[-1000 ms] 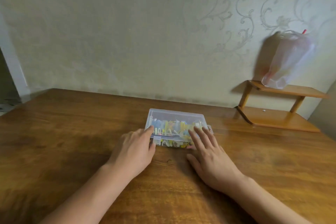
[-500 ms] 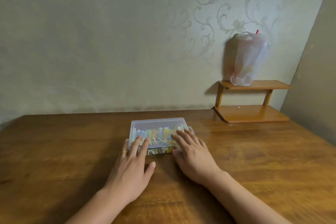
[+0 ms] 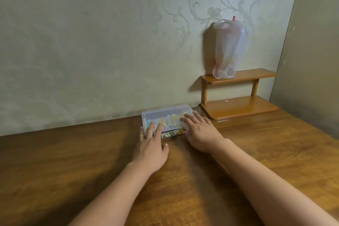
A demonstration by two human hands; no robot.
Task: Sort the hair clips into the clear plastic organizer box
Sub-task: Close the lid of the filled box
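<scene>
Plastic box [image 3: 166, 113] farther away, hands unmoved.

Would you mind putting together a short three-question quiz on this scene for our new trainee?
1. True or false: both hands lie with straight fingers on the lid of the clear organizer box.
2. Multiple choice: the white plastic bag is (A) on the table beside the box, (B) at the top tier of the small wooden shelf, (C) held in the right hand.
3. Fill in: the ring shows on a finger of the ___ hand.

Key
1. True: the left hand and the right hand both rest flat on the closed lid, with colourful hair clips visible through it.
2. B.
3. Left.
</scene>
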